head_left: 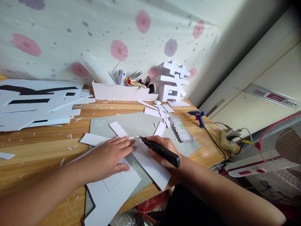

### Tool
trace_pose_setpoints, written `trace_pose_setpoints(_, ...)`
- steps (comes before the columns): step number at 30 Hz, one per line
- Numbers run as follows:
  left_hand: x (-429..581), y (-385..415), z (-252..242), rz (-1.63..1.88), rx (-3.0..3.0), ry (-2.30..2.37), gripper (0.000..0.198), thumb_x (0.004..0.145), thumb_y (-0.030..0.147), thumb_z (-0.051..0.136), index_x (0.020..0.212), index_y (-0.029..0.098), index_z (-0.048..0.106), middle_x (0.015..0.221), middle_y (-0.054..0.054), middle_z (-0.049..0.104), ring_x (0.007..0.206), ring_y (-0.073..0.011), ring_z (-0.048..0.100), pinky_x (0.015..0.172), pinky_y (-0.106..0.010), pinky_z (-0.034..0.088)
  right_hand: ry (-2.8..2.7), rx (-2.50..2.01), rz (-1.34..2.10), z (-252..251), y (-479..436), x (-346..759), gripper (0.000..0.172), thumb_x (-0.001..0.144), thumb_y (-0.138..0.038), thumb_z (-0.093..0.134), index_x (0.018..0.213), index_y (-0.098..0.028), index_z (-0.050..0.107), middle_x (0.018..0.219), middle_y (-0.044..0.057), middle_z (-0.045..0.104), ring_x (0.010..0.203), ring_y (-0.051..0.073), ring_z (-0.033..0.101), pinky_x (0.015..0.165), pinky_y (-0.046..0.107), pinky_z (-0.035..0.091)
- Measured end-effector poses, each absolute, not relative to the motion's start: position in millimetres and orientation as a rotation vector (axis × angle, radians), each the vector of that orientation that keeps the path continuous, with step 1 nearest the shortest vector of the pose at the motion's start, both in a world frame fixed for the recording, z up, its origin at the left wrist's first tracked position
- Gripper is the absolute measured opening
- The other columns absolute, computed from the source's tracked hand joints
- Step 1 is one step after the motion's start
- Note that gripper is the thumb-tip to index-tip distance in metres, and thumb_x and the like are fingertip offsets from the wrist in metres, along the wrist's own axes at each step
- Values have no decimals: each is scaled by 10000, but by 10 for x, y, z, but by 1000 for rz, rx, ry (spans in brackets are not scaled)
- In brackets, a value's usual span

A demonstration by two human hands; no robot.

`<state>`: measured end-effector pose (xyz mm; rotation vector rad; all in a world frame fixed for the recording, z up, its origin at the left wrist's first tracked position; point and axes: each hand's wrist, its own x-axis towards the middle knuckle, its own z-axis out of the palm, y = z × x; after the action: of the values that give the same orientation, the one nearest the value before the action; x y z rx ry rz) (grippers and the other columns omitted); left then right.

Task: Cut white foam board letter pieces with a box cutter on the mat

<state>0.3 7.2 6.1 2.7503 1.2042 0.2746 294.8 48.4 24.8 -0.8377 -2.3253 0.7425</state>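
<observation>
My left hand (115, 155) lies flat with fingers stretched out on a white foam board cut-out (127, 182), which has pencilled lines on it. My right hand (164, 149) grips a black utility knife (162, 150), its blade tip pointing up and left at the board's upper part. A long arm of the board runs under the knife, with a drawn rectangle along it. Beneath lies a grey-green cutting mat (103, 125). Part of the board is hidden under my left hand and forearm.
A blue glue gun (198, 117) lies to the right, its cord trailing off the wooden table (47, 138). Foam offcuts (162, 110) and a blurred-out device (181, 129) lie on the mat. Behind stand a white tool box (119, 91) and a white foam character (174, 81). Cut sheets (35, 103) are stacked left.
</observation>
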Motion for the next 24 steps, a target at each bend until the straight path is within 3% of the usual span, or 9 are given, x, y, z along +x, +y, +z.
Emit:
trace_pose_setpoints(8,-1,78,34,358,2745,1190,599,1003,630,625,1501,299,607,1661,-82,504,1553,-323,450,1274,-471,366,-2307,-870,735,298,417,2971,319,904,-307,670,1214,-234,670,920,48,802,710,185,728,670,328,597)
trace_pose_setpoints(24,13,75,55,314,2746,1218,575,995,617,644,1471,295,637,1646,-75,527,1540,-331,467,1267,-471,369,-2361,-856,738,364,343,3038,331,887,-297,655,1208,-215,663,909,61,801,742,197,749,652,313,583)
